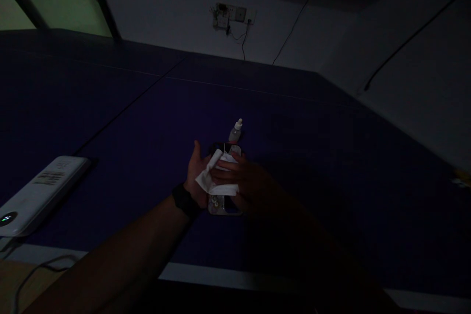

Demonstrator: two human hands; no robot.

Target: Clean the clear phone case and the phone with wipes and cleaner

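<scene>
My left hand [196, 176], with a dark watch on its wrist, supports a phone case [221, 209] from below and the left side. Its thumb sticks up and away; its other fingers are mostly hidden under the case. The case has a patterned, partly see-through surface and a dark rim. Across its middle lies a folded white tissue [224, 190]. My right hand [243, 179] presses the tissue onto the case with fingers laid side by side. Just beyond the case, a small clear bottle [235, 132] with a white dropper cap stands on the dark blue table [154, 122].
A white power bank [40, 191] with a lit display lies at the left, a cable [40, 266] near its front end. Wall sockets [235, 14] with plugs and wires are at the back. A black cable [412, 39] hangs at the right wall. The room is dim.
</scene>
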